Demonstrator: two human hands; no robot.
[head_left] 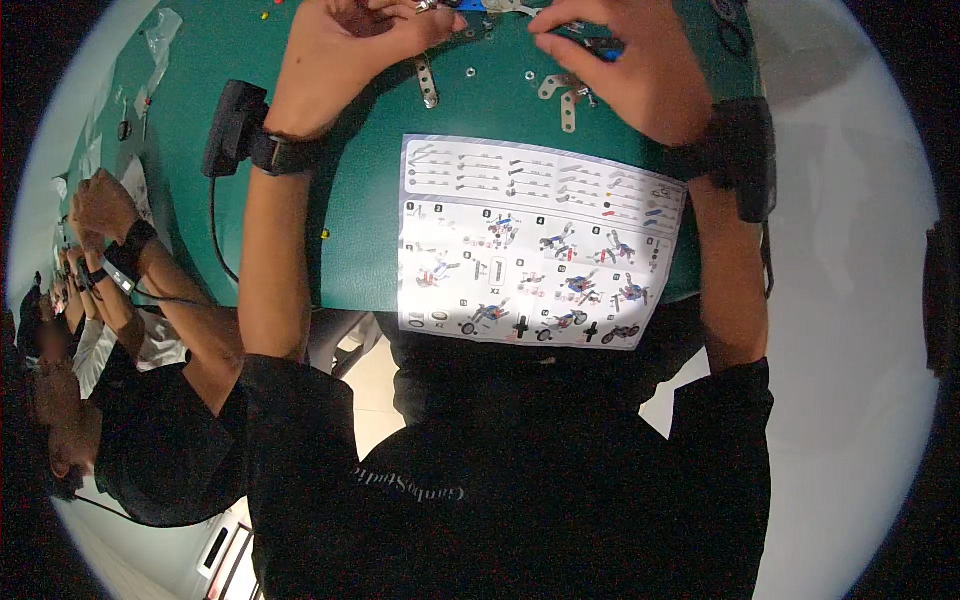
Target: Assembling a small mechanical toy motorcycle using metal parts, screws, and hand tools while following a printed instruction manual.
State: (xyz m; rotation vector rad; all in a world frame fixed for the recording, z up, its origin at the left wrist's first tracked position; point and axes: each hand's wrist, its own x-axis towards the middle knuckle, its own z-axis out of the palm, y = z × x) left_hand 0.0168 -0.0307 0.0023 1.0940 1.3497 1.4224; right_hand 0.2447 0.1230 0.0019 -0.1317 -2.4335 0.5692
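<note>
At the top edge, my left hand (352,60) has its fingers closed on a small model part with a blue piece (472,5) and shiny metal hardware. Pinched by the thumb and finger of my right hand (645,75) is the end of a flat silver metal piece (512,6), which meets the blue part. Under the right palm shows a blue and black item (604,46), partly hidden. Between and below the hands lie a perforated metal strip (427,85), small nuts (471,72) and angled perforated brackets (568,108) with a bolt. The picture cuts off some fingertips.
A printed instruction sheet (540,225) lies before me, overhanging the green table's (360,230) near edge. Black tyres (733,38) sit at the far right. Clear plastic bags (160,45) and small parts are at left, beside another person's hands (105,205). A cable (212,225) trails from my left wrist.
</note>
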